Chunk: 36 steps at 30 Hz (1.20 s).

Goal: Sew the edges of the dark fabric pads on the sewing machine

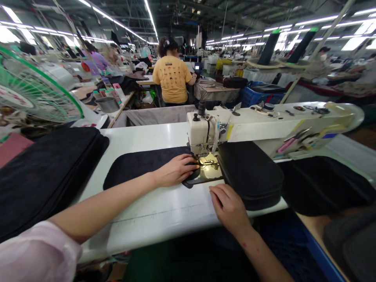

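A flat black fabric panel (141,166) lies on the white sewing table (152,211), its right end under the head of a cream sewing machine (205,131). My left hand (176,170) rests on that end, fingers flat and pressed on the cloth next to the brass needle plate (210,166). My right hand (229,205) lies near the table's front edge, just below the plate, fingers curled loosely, touching the lower edge of a thick stack of black panels (249,174) to the right of the needle.
A tall pile of black fabric (44,172) fills the left side of the table. A green-rimmed fan (32,94) stands at far left. A person in a yellow shirt (172,76) sits ahead, back turned. Scissors (293,139) rest on the machine arm.
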Each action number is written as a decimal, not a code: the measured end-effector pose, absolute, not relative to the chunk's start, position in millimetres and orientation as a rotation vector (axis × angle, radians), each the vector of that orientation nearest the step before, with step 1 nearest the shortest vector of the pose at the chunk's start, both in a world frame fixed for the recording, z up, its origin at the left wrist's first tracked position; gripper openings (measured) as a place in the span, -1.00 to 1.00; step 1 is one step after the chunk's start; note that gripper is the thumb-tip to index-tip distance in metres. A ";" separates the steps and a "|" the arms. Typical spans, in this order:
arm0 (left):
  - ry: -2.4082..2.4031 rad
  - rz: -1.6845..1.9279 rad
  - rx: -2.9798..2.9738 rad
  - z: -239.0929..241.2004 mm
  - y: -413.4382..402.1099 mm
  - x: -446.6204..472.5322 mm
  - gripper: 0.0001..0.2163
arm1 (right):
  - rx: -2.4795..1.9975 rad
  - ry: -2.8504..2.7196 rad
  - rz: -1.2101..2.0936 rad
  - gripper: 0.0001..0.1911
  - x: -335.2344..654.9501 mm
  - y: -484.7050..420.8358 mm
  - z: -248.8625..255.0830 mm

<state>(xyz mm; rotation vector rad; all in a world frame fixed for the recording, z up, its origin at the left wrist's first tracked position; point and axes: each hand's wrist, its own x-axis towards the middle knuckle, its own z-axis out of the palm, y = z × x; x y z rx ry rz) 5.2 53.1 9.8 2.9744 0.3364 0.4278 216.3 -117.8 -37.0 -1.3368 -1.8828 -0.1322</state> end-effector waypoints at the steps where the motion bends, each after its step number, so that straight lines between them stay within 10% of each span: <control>1: 0.232 0.372 2.988 13.3 56.0 2.6 -0.66 | -1.332 -1.881 -0.141 -0.81 216.1 -117.6 -37.3; 12: -0.027 0.225 2.910 16.8 76.8 -3.3 -0.62 | -1.343 -1.882 -0.125 -0.80 215.7 -117.8 -41.4; 28: 1.228 0.458 2.841 -12.4 -10.4 41.0 -0.69 | -1.311 -1.892 -0.128 -0.81 218.6 -117.5 -39.8; 36: 0.950 0.268 2.966 8.1 11.8 20.2 -0.65 | -1.305 -1.890 -0.098 -0.81 220.7 -117.0 -40.6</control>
